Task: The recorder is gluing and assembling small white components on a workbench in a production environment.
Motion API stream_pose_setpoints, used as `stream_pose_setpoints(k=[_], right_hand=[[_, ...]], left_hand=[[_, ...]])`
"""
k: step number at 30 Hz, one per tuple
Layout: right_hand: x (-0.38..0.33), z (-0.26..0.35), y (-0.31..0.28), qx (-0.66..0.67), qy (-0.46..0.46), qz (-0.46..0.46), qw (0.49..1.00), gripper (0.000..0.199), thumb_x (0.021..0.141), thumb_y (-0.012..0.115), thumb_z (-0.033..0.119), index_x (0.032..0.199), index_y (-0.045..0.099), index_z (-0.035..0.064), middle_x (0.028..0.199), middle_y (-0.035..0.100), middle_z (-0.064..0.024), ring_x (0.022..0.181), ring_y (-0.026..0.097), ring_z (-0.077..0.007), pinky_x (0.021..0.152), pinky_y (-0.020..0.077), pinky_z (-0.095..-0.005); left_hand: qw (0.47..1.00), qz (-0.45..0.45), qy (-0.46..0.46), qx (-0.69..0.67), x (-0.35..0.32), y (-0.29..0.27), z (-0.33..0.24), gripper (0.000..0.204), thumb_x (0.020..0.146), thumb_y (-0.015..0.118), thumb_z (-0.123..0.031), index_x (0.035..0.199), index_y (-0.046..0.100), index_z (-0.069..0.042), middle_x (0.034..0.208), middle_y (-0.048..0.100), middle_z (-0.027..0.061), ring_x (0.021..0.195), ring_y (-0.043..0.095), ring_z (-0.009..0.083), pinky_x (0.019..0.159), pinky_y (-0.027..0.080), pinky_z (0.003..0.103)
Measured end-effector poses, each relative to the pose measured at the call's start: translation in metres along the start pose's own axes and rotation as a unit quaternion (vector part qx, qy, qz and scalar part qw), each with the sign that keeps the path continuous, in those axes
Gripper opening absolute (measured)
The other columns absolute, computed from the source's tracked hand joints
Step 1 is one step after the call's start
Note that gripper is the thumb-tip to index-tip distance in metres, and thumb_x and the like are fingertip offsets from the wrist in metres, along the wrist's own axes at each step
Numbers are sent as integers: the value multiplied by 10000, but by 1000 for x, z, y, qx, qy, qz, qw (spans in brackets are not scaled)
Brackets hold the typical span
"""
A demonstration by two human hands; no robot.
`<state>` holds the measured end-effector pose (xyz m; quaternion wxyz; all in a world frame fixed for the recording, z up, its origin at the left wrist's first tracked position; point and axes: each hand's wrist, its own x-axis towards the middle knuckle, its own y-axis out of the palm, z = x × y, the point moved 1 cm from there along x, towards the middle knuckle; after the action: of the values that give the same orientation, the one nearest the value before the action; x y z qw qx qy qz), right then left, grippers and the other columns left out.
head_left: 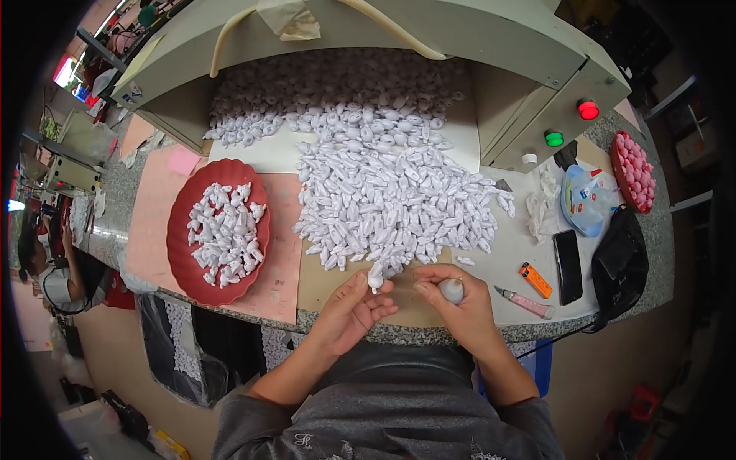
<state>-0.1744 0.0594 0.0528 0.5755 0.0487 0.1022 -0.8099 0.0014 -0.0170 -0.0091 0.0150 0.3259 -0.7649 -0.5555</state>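
Observation:
Near the front edge of the table, my left hand [345, 313] pinches a small white plastic figure piece [375, 277] between thumb and fingertips. Just to its right, my right hand [471, 310] is closed round a small pale, rounded bottle [451, 290]; part of it is hidden by the fingers. The two hands are apart. Beyond them spreads a large heap of small white plastic pieces [391, 199], mostly long ones in front. To the left stands a red scalloped dish [179, 249] that holds several white figures [225, 238].
A beige machine housing [506, 54] with red and green lamps arches over rounder white pieces [330, 100]. At right lie an orange lighter [536, 280], a tube [525, 302], a black phone [567, 267], a black bag [619, 264] and a bowl of pink pieces [635, 170]. Another person [61, 276] sits far left.

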Motion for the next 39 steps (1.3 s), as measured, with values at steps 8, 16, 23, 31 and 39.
stream_pose_setpoints(k=[8, 16, 23, 31, 39], right_hand=[[-1, -4, -2, 5, -22, -6, 1000, 212, 821, 630, 41, 1022, 611, -25, 885, 636, -49, 801, 577, -86, 726, 461, -209], [-2, -5, -20, 61, 32, -26, 997, 255, 822, 598, 25, 1073, 580, -23, 824, 618, -30, 733, 540, -57, 660, 439, -198], [-10, -1, -23, -19, -47, -50, 997, 300, 822, 603, 25, 1113, 532, 5, 815, 595, -11, 696, 496, -29, 615, 395, -178], [-23, -17, -31, -27, -59, -74, 995, 388, 802, 658, 56, 1140, 470, 24, 800, 604, -40, 669, 525, -65, 600, 426, -209], [-19, -18, -29, 76, 6, 14, 997, 453, 778, 673, 25, 1146, 408, 21, 900, 593, -54, 794, 548, -76, 700, 451, -216]], left_hand=[[992, -41, 103, 62, -13, 8, -21, 225, 927, 498, -201, 1100, 511, -58, 992, 608, 93, 886, 600, 190, 822, 499, 362], [441, -330, 517, 656, -51, 21, -138, 385, 779, 628, -12, 1146, 514, 9, 1026, 588, 95, 1040, 521, 218, 920, 377, 322], [455, -88, 409, 786, 101, 65, -155, 123, 748, 666, -90, 865, 666, -52, 854, 613, 77, 821, 544, 263, 758, 407, 352], [283, -35, 415, 864, 159, 76, -153, 183, 786, 658, -157, 949, 679, -76, 937, 611, 86, 789, 558, 214, 677, 445, 316], [966, 82, 73, 233, 64, 70, -77, 340, 943, 456, -170, 1258, 441, -44, 1021, 575, 96, 855, 571, 160, 758, 489, 318]])
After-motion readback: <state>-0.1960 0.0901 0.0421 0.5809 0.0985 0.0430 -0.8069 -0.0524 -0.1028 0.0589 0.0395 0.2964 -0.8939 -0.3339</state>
